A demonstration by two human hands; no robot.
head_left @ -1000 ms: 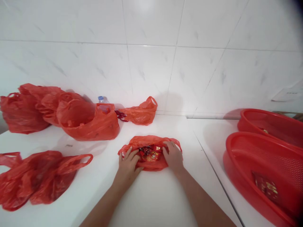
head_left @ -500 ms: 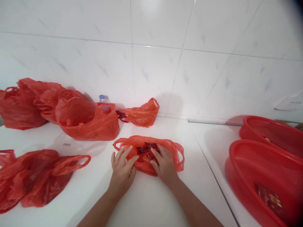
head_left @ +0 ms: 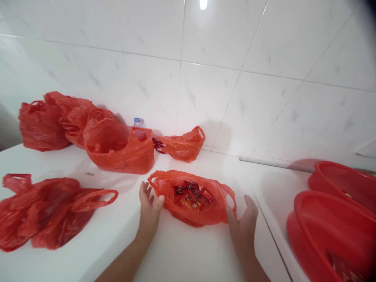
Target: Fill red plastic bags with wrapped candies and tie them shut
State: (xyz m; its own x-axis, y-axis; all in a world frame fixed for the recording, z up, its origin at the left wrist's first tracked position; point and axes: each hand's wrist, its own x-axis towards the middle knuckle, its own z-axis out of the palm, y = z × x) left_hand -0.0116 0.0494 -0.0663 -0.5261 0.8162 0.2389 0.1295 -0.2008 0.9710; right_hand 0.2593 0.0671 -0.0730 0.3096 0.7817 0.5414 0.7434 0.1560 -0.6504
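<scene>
A small red plastic bag (head_left: 202, 213) lies open on the white counter, with red wrapped sweets (head_left: 192, 194) showing inside. My left hand (head_left: 148, 207) rests at the bag's left edge, fingers spread and its thumb touching the plastic. My right hand (head_left: 243, 225) is at the bag's right side, fingers apart, beside the right handle loop. Neither hand grips anything.
More red bags lie around: a flat pile (head_left: 44, 211) at the front left, a full one (head_left: 120, 150) and others (head_left: 44, 121) at the back left, a small one (head_left: 183, 147) by the wall. A bottle cap (head_left: 136, 120) peeks behind. Two red baskets (head_left: 331, 231) stand right.
Both hands have come off the top of the bag and moved apart to its sides. The bag's mouth now lies open, with the sweets in plain sight. The camera swung left.
</scene>
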